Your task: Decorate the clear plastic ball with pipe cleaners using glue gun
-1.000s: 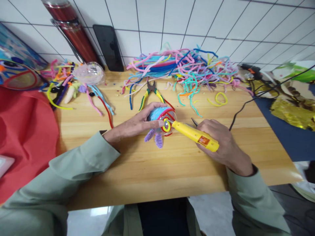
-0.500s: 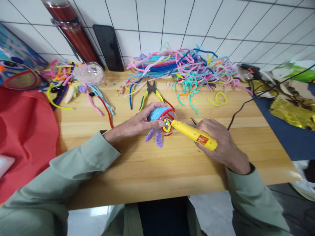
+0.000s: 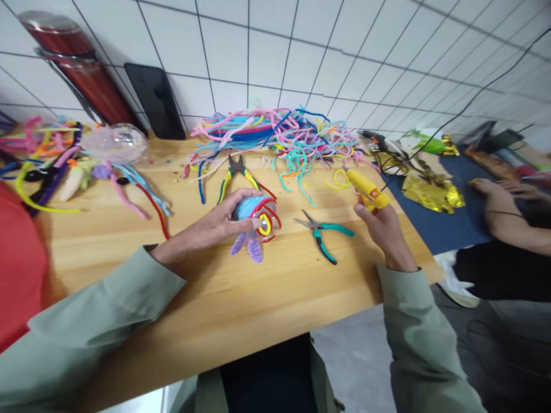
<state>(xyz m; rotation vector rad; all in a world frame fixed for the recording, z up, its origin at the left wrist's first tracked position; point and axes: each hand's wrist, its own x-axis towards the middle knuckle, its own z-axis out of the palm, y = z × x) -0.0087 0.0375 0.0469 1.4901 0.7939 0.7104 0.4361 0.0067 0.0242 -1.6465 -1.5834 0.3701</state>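
My left hand [image 3: 215,225] is wrapped round a small ball-shaped craft [image 3: 257,215] covered in blue, red and yellow pipe cleaners, with purple fuzzy legs resting on the wooden table [image 3: 241,287]. My right hand [image 3: 383,226] grips a yellow glue gun [image 3: 365,188], lifted clear of the craft with its nozzle pointing up and away, near the table's right edge. Teal-handled pliers [image 3: 323,232] lie on the table between my two hands.
A heap of coloured pipe cleaners [image 3: 275,133] lies at the back, with yellow-handled pliers [image 3: 236,175] in front of it. A clear ball [image 3: 115,143], a red cylinder [image 3: 81,74] and a dark phone [image 3: 155,100] stand at back left. Another person's hand [image 3: 495,192] rests at right on dark blue paper [image 3: 451,221].
My right hand has pulled the glue gun off the craft and swung it up and to the right. The view has turned rightward, uncovering the teal pliers and another person's arm.
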